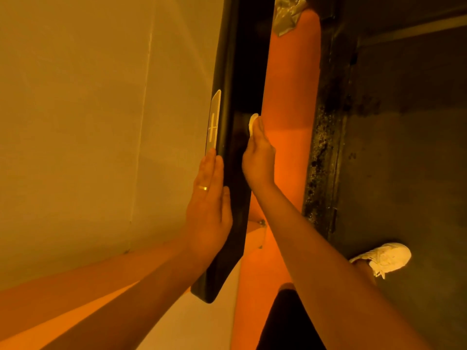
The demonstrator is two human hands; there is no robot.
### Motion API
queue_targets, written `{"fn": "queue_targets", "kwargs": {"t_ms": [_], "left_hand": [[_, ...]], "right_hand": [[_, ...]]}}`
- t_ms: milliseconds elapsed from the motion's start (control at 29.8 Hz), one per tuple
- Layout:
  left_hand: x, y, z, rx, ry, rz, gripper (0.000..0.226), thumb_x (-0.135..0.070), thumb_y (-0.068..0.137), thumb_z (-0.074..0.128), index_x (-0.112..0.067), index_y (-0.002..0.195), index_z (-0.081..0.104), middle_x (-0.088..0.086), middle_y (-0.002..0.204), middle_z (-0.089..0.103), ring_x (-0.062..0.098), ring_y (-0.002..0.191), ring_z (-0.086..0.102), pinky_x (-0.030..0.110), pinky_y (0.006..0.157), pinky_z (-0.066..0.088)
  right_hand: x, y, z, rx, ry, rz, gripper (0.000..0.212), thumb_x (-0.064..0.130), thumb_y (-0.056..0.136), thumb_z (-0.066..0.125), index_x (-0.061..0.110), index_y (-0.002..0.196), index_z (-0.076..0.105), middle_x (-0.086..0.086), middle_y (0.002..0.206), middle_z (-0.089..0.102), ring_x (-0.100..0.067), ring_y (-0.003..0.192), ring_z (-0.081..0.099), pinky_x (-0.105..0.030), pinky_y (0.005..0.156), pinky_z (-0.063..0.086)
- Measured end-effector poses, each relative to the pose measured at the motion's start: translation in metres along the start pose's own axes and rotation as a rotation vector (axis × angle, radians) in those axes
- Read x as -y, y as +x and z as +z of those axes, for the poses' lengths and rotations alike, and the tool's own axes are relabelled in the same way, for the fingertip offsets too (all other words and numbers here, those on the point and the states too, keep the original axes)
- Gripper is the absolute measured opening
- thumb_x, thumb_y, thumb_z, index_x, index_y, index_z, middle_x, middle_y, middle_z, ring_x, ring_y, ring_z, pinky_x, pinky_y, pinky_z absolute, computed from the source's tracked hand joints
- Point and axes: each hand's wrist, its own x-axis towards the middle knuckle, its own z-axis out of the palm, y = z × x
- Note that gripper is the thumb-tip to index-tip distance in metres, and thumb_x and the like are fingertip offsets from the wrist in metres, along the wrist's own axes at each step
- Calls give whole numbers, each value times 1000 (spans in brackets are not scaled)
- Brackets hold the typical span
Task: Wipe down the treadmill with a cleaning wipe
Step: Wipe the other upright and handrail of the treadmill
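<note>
Right hand [259, 157] lies with fingers straight and together, pressing the white cleaning wipe [252, 123] against the inner face of the black treadmill handrail [235, 72], beside the orange upright [290, 84]. Left hand [209, 205], fingers flat and straight, braces the rail's outer face just below a pale control strip [213, 122]. I judge even pressure matters most: I would stroke lengthwise in overlapping passes, with the brace opposite the wipe.
</note>
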Motion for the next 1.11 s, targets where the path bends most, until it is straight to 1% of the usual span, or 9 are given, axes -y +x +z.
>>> {"fn": "queue_targets", "kwargs": {"t_ms": [101,235,369,470,537,638,839,1007,1108], "left_hand": [[0,-1,0,0,-10,-4,53,-14,104,37,1,154,27,15,164,20,25,154,17,42,122,27],[0,1,0,-4,-6,-7,54,-14,104,37,-1,155,27,13,165,20,25,154,17,46,120,31],[-1,1,-1,-26,-2,4,55,-14,103,38,-4,155,27,7,165,18,23,154,18,42,118,35],[0,0,1,-37,-10,10,55,-10,102,41,-3,155,29,8,165,20,23,154,18,34,120,31],[1,0,2,-43,-10,9,55,-11,102,40,-3,155,29,10,165,22,21,154,17,32,121,28],[-1,3,5,-56,-14,6,55,-11,102,40,-4,155,30,10,165,23,21,154,18,38,121,31],[4,3,5,-76,-31,22,55,-9,100,40,-4,155,31,10,165,23,21,153,18,43,119,33],[3,4,6,-101,10,28,56,-8,98,40,-3,154,33,11,164,25,24,152,22,33,119,30],[4,5,7,-91,-14,29,57,-9,98,40,-3,154,32,12,164,24,26,153,21,38,120,30]], "right_hand": [[-2,-39,-3,57,17,-5,54,0,105,39,12,157,30,-9,163,30,-21,149,31,-2,108,27],[-3,-37,0,35,-36,16,53,3,106,39,14,157,31,-10,160,37,-20,136,48,-4,97,40],[-10,6,-2,-9,-51,-9,51,2,105,41,10,155,34,-13,158,39,-29,141,44,-29,108,42],[-17,10,0,-31,-78,2,51,4,105,41,14,155,35,-16,153,46,-36,133,52,-29,101,47],[-16,-10,4,-22,-69,-46,52,5,106,40,15,156,34,-16,153,46,-37,136,49,-33,108,46],[-19,-52,1,1,-78,-88,50,3,106,40,9,155,33,-13,159,37,-26,147,37,-24,116,33],[-20,-93,10,7,-10,-61,47,23,107,40,13,153,40,-6,156,44,-17,145,39,-39,119,36],[-16,-46,9,-51,-118,-13,46,5,105,39,10,151,44,-23,139,57,-33,122,58,-48,107,43],[-18,-52,9,-56,-95,-39,48,6,105,38,14,152,42,-13,137,59,-33,122,58,-41,102,48]]}}
